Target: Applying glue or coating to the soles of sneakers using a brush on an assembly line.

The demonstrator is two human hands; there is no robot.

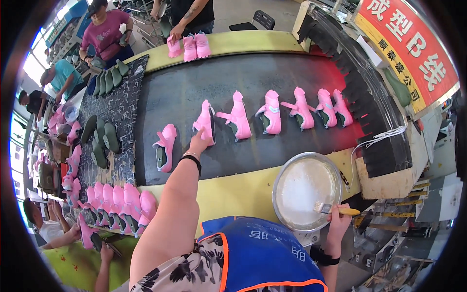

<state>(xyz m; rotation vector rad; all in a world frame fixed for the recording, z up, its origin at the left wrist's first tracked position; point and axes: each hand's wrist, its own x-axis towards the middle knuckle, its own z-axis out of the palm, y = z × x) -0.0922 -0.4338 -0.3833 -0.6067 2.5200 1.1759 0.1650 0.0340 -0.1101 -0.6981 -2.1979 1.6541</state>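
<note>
My left hand [198, 142] reaches over the dark conveyor belt [175, 82] and grips the near part of a pink shoe [204, 119]. Its fingertips are partly hidden against the shoe. Left of it on the belt lies another pink shoe [166, 148] with a dark green last inside. Several more pink shoes [238, 117] stand in a row to the right. My right hand [339, 225] is closed round the yellow handle of a brush [323, 208]. The brush's pale bristles are over the near right part of a round metal basin [279, 207] with white stuff in it.
A heating tunnel with black flaps [360, 92] glows red at the belt's right end. Pink shoes [116, 202] line the near left ledge; green lasts [111, 137] lie on a dark mat. Co-workers stand across and left; a co-worker's hand [176, 32] touches shoes opposite.
</note>
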